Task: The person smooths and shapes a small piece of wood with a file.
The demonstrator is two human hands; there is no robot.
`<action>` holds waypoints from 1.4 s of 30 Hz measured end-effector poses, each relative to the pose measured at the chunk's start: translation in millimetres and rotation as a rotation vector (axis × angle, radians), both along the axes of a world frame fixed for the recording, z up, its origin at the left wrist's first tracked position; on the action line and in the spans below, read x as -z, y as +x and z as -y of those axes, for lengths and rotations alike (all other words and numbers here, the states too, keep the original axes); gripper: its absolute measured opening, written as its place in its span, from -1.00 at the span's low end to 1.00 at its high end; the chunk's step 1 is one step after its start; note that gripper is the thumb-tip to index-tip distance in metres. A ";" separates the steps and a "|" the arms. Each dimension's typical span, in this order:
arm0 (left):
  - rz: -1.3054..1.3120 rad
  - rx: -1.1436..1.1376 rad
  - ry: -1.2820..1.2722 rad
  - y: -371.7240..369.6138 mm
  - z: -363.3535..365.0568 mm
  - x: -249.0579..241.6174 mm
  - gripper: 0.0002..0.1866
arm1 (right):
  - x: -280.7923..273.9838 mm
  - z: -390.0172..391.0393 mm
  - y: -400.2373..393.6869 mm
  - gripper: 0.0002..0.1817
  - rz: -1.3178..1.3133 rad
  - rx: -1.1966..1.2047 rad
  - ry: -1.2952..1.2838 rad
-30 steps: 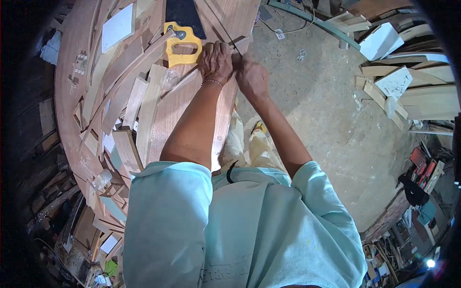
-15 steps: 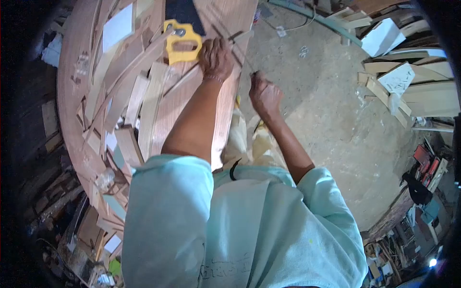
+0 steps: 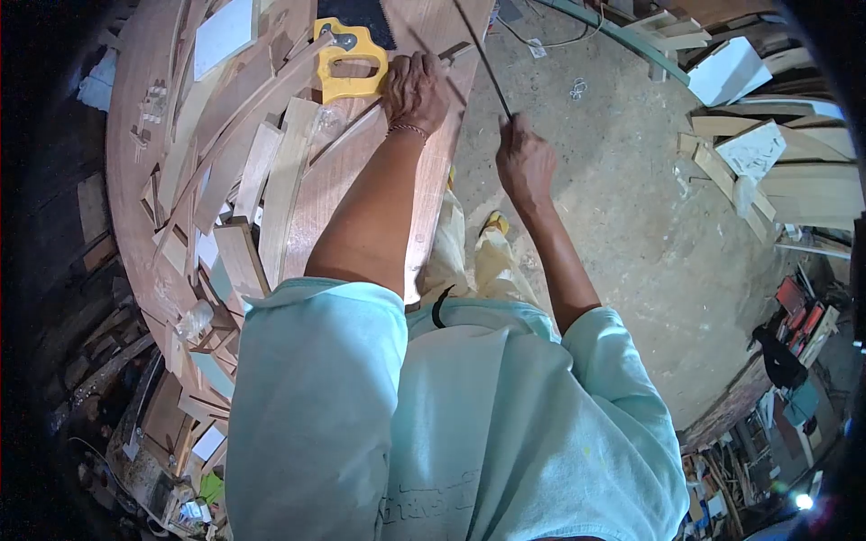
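My left hand (image 3: pixel 416 93): palm down near the right edge of the counter (image 3: pixel 426 203), fingers curled over a thin wooden strip (image 3: pixel 346 135). My right hand (image 3: pixel 526 162): beyond that edge, arm extended, fingers closed round a dark rod (image 3: pixel 486 65). Yellow-handled saw (image 3: pixel 353 87): beside my left hand.

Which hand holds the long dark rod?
The right hand, gripping the dark rod; the left hand rests on a wooden strip beside the yellow-handled saw.
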State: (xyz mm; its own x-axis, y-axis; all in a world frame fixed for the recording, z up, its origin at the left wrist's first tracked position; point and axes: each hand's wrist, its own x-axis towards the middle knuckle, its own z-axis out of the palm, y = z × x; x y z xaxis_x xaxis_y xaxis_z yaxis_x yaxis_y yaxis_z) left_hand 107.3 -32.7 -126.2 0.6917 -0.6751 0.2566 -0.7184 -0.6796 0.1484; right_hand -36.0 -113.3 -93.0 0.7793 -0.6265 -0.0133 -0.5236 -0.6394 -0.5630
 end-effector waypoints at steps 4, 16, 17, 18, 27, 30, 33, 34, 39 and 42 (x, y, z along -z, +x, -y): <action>-0.005 0.005 -0.005 -1.1 1.1 0.3 -0.87 | -0.2 6.3 23.0 -0.75 -0.044 -0.042 0.024; -0.019 0.016 -0.001 0.7 -0.4 4.3 -0.84 | -2.4 1.4 65.7 -0.69 -0.055 -0.105 0.059; -0.017 0.014 0.000 0.5 -0.5 3.6 -0.84 | -0.1 0.4 65.5 -0.70 -0.029 -0.106 0.047; -0.011 0.007 0.017 -0.7 0.2 0.3 -0.84 | 1.6 -0.4 65.8 -0.71 -0.003 -0.106 0.034; 0.025 0.029 0.047 2.3 -0.8 5.5 -0.84 | 12.0 -0.5 70.4 -0.79 0.023 -0.147 -0.062; 0.050 0.014 0.065 -1.2 -3.0 9.5 -0.84 | 14.8 -8.5 60.5 -0.83 0.029 -0.158 -0.122; 0.020 -0.009 0.021 -2.2 0.8 -0.6 -0.86 | 8.1 -17.1 27.6 -0.85 -0.102 -0.100 0.013; -0.015 -0.011 0.002 -4.4 0.7 -3.8 -0.87 | 5.5 -19.7 18.8 -0.85 -0.101 -0.100 0.009; -0.035 0.017 0.048 -2.3 0.4 2.7 -0.87 | -7.7 -13.7 5.7 -0.83 -0.069 -0.096 -0.026; 0.025 0.019 0.020 -1.8 -3.5 9.7 -0.85 | 0.7 -16.0 3.5 -0.83 -0.018 -0.066 -0.026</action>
